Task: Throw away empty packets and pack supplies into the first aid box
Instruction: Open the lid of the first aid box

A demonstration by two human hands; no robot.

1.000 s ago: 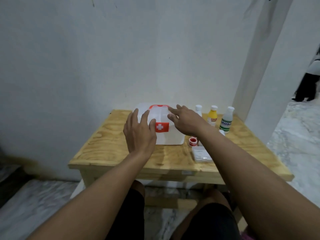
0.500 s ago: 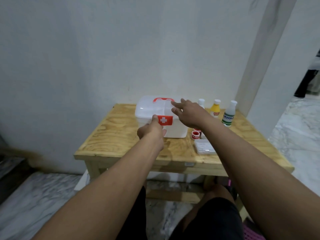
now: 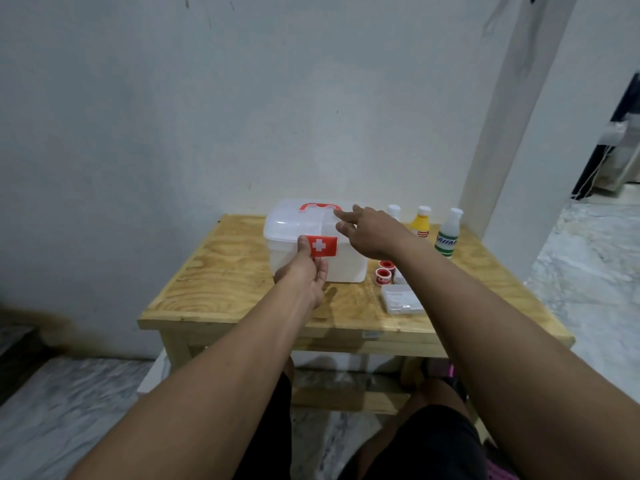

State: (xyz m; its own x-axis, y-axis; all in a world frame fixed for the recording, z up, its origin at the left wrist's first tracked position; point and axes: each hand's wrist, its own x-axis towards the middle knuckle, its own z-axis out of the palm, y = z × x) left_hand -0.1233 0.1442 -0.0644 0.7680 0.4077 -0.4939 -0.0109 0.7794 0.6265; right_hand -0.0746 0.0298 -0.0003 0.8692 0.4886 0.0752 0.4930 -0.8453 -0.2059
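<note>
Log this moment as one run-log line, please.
phase: likely unlatching | left hand: pinches red latch | right hand: straight fingers on lid | first aid box: closed | bottles, tape rolls: on table

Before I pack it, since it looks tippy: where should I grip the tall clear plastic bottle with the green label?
Round its body at the green label, from the right: the clear plastic bottle stands upright, narrows toward its cap, and the white-capped yellow bottle stands close on its left.

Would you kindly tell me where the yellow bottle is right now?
In the head view, the yellow bottle stands at the back right of the table, between the small white bottle and the green-labelled bottle.
</note>
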